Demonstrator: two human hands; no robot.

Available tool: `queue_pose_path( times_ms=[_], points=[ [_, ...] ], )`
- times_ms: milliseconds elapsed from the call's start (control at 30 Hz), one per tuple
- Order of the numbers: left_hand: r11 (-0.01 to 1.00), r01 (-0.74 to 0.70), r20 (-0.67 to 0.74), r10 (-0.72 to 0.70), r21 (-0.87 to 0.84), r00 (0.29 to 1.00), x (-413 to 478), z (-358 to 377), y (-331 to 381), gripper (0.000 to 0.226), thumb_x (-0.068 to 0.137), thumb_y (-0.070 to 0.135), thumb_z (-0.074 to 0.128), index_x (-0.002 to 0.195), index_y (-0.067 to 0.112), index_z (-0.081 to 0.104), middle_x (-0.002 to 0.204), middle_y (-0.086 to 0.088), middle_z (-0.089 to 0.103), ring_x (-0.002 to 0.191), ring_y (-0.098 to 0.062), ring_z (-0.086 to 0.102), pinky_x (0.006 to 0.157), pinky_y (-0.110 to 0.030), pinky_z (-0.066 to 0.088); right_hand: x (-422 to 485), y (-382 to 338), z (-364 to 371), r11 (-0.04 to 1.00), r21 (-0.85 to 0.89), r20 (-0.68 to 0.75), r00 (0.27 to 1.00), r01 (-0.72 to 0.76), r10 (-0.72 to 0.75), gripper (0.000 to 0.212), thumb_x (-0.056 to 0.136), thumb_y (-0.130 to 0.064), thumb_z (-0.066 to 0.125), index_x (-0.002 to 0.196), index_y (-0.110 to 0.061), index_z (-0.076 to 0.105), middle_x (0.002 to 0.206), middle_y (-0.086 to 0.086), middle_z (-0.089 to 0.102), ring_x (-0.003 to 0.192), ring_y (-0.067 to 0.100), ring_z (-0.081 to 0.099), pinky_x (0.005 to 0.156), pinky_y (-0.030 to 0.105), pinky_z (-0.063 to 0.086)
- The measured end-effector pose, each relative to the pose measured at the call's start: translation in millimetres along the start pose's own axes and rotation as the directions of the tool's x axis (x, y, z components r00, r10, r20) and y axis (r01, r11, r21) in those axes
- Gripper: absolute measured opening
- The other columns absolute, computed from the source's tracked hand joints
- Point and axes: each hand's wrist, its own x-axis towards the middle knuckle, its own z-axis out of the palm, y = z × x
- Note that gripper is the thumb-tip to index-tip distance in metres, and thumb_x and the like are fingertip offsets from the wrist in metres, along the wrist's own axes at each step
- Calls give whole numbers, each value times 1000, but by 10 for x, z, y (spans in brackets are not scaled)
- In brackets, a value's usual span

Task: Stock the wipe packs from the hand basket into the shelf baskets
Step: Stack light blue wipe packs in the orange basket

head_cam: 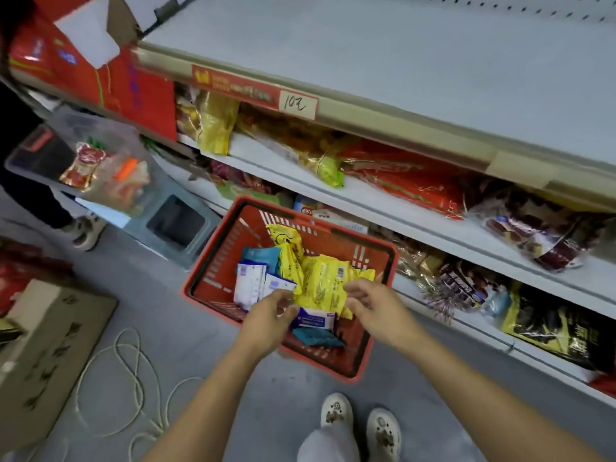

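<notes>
Several yellow, white, seemingly teal wipe packs (325, 285)

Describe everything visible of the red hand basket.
The red hand basket sits on the grey floor before the shelves: rectangular plastic, slotted walls, dark handles folded onto the rim. Yellow packs, white packs and teal packs lie heaped inside. The left hand and right hand reach in over its near rim; neither visibly touches the basket.
</notes>
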Motion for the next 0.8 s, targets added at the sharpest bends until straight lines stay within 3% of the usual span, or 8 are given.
queue_pose_path(
  times_ms=[100,233,333,433,533,667,800],
  points=[
    [999,20,15,-21,50,1000,313,-117,-310,40,95,28,59,131,13,56,126,-7,63,107,-19,60,89,-25,43,333,-68,330,999,-26,67,997,-40,42,26,94,-21,55,119,-18,61,108,-1,65,98,14,61,91,36,50],
    [992,44,36,-48,119,998,829,-365,-680,49,96,26,57,141,9,45,144,-11,49,131,-25,47,105,-31,36,741,-113,771,989,-57,115,983,-134,140,26,94,-22,56,119,-16,60,111,1,63,102,20,60,90,34,49],
    [968,-3,78,-17,249,997,1286,-546,-936,60,95,25,59,147,7,35,150,-13,39,137,-28,37,111,-33,30,1087,-122,1111,976,-91,92,975,-197,205,30,94,-23,55,123,-18,58,124,1,60,109,21,58,91,33,48],
    [910,-113,159,52,399,986,1682,-625,-1141,65,93,22,58,149,8,28,151,-16,35,136,-31,36,113,-35,29,1400,-138,1411,960,-132,50,965,-248,257,37,95,-21,53,132,-20,51,137,1,48,113,24,56,94,36,46],
    [843,-213,236,106,495,966,1919,-609,-1260,57,94,20,54,146,7,34,145,-18,43,129,-33,44,107,-35,35,1595,-111,1663,941,-198,66,954,-274,292,44,96,-20,52,139,-22,42,141,3,40,112,27,55,94,40,46],
    [717,-299,205,218,630,954,2024,-595,-1309,52,88,23,58,136,10,45,138,-13,49,122,-30,47,101,-33,36,1633,-77,1870,892,-317,52,933,-322,355,52,94,-20,54,142,-20,35,138,7,42,120,29,51,91,41,47],
    [691,-368,320,205,622,925,2062,-597,-1304,55,81,27,71,127,10,46,128,-13,53,115,-29,51,95,-36,43,1559,-97,1918,829,-429,-69,928,-359,367,27,91,-28,59,116,-19,57,117,7,57,102,29,58,74,32,46]
  ],
)
